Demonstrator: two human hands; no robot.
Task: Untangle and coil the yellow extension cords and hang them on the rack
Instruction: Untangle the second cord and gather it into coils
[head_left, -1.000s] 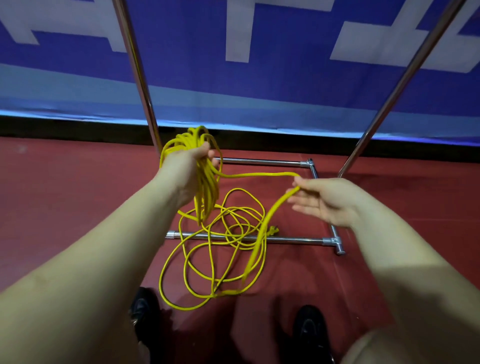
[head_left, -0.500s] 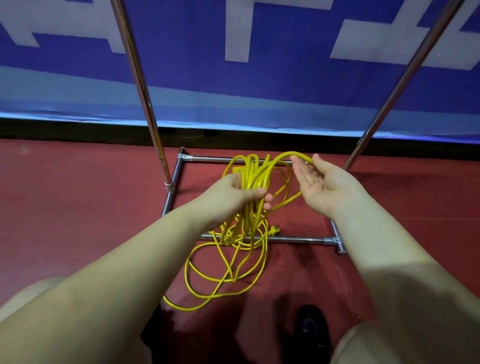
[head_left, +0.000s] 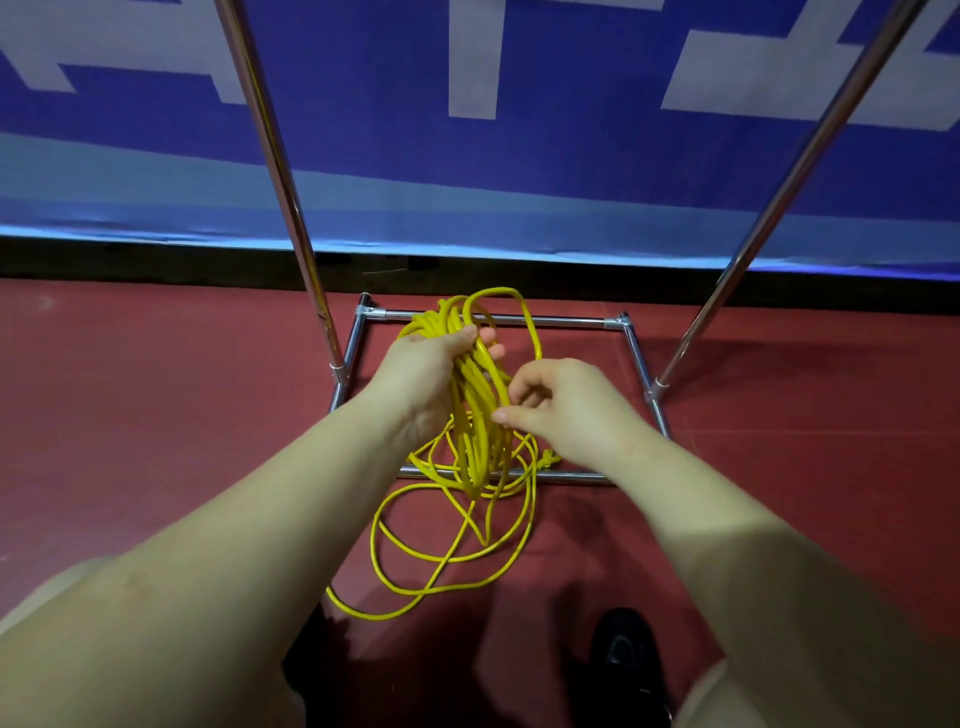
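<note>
Gripping coiled yellow cord (head_left: 475, 395), left hand (head_left: 423, 376), right hand (head_left: 563, 405) pinching a strand (banner (head_left: 519, 156) lettering unreadable)

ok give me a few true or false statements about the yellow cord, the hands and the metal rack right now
1. The left hand grips a bundle of loops of the yellow extension cord. True.
2. All of the cord is off the red floor. False: several loose loops lie on the floor.
3. The right hand is at the bundle, fingers curled. True.
4. The cord hangs over the top of the chrome metal rack. False: it is held low, above the rack's base.
</note>
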